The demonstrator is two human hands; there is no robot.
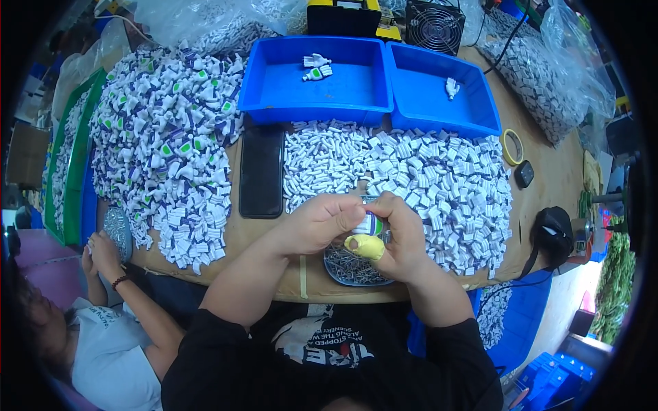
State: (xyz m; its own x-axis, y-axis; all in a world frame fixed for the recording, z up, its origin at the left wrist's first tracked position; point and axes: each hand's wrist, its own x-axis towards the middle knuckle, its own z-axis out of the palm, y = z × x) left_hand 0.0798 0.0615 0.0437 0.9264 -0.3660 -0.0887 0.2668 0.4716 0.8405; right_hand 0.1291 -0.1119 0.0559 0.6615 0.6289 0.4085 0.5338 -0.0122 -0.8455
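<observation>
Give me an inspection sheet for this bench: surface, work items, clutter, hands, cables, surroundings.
Surface: brown table, mostly covered with parts.
Work items: a small white part with green and dark markings, held between both hands; a yellow thumb cover on the right thumb; a tray of small metal pins directly under the hands.
Clutter: heaps of white plastic parts; two blue bins, nearly empty; a black phone; a tape roll.
Hands: left hand and right hand both have a grip on the small part.
Cables: a black cable running past the far bin.
Surroundings: a co-worker's hand at the left edge; a fan behind the bins.
</observation>
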